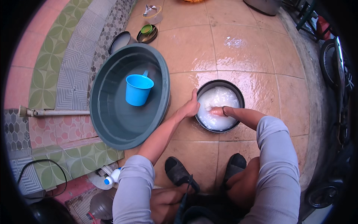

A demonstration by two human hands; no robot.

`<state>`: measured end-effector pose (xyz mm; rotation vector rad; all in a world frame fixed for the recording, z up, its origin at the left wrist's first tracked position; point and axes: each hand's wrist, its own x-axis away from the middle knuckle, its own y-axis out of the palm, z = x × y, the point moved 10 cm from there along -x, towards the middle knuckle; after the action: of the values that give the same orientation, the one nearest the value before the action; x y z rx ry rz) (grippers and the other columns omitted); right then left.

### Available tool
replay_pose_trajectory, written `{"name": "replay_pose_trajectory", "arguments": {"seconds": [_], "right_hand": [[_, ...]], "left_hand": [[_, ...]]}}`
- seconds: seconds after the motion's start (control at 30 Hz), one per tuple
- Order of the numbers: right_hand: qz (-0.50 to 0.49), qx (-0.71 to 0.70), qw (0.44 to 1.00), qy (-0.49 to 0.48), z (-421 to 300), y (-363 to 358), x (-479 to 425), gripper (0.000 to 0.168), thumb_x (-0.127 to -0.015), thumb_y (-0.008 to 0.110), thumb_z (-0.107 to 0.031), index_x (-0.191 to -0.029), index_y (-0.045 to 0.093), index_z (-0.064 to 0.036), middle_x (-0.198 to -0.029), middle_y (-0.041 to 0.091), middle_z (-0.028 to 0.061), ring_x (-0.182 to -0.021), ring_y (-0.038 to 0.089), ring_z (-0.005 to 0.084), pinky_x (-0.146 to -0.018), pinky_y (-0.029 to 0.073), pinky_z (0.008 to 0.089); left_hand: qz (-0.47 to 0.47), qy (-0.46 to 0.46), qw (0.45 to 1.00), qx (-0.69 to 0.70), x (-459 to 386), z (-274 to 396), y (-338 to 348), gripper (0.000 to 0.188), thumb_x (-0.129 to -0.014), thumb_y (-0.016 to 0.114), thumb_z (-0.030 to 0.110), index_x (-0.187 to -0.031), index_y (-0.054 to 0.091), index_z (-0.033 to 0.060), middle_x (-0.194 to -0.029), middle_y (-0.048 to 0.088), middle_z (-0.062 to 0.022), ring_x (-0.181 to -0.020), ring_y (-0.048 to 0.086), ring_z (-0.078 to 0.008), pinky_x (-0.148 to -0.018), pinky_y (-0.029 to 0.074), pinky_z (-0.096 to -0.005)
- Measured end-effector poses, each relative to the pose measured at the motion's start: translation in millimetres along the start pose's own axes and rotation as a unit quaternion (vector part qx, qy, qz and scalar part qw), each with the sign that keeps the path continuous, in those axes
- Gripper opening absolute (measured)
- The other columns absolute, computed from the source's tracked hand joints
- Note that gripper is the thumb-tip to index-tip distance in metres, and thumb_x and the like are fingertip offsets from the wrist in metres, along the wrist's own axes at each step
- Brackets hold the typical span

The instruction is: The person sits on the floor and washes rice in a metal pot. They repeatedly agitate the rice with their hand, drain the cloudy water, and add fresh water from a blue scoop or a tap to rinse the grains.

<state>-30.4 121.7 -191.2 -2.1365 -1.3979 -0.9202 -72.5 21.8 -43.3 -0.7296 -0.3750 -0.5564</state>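
Note:
A round dark-rimmed pot (241, 96) stands on the wet tile floor, holding cloudy white liquid (221, 95) with a shiny surface. My left hand (193, 105) grips its left rim, thumb pointing away from me. Inside the pot, my right hand (216, 111) is dipped into the liquid; its fingers are hidden below the surface. A dark band (224, 111) circles my right wrist. To the left is a large grey-green plastic basin (112, 123), with a bright blue dipper (138, 91) upright in it, handle pointing away.
Behind the basin are a pot of cloudy liquid (121, 42), a dark dish (148, 37) with a green bowl (146, 29), and a clear container (153, 17). A pipe (61, 112) runs by tiled steps at left. A white bottle (112, 177) lies near my left sleeve; a wheel (327, 63) stands right.

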Motion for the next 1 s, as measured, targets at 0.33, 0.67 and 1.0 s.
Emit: {"name": "replay_pose_trajectory", "arguments": {"seconds": [0.33,0.67,1.0], "right_hand": [[-0.001,0.365,0.906,-0.215,-101,21,61,0.063,-0.062,0.051,0.004,-0.124,0.043,-0.007,-0.109,0.052,0.022,-0.104,0.051,0.0372,-0.091,0.04,0.0419],[0.18,0.445,0.867,0.131,-50,-99,46,0.038,-0.085,0.05,-0.031,-0.113,0.06,-0.008,-0.109,0.063,0.0146,-0.102,0.06,0.0322,-0.095,0.042,0.0373],[0.077,-0.004,0.989,0.126,-13,9,29,0.058,-0.087,0.042,-0.047,-0.129,0.048,-0.007,-0.124,0.053,0.0098,-0.108,0.052,0.0239,-0.09,0.039,0.0489]], "left_hand": [[0.03,0.011,0.999,-0.007,-2,-16,1,0.067,-0.087,0.038,0.007,-0.137,-0.006,0.0003,-0.093,0.055,-0.0389,-0.087,0.06,-0.0457,-0.082,0.044,-0.0459],[0.026,-0.008,0.999,0.029,-1,-20,0,0.065,-0.087,0.038,0.007,-0.136,-0.004,-0.0008,-0.096,0.054,-0.0385,-0.088,0.059,-0.044,-0.083,0.044,-0.0452],[0.032,-0.032,0.998,0.032,5,-23,-3,0.067,-0.087,0.038,0.007,-0.137,-0.006,-0.001,-0.104,0.051,-0.0405,-0.096,0.058,-0.0431,-0.088,0.043,-0.0425]]}}
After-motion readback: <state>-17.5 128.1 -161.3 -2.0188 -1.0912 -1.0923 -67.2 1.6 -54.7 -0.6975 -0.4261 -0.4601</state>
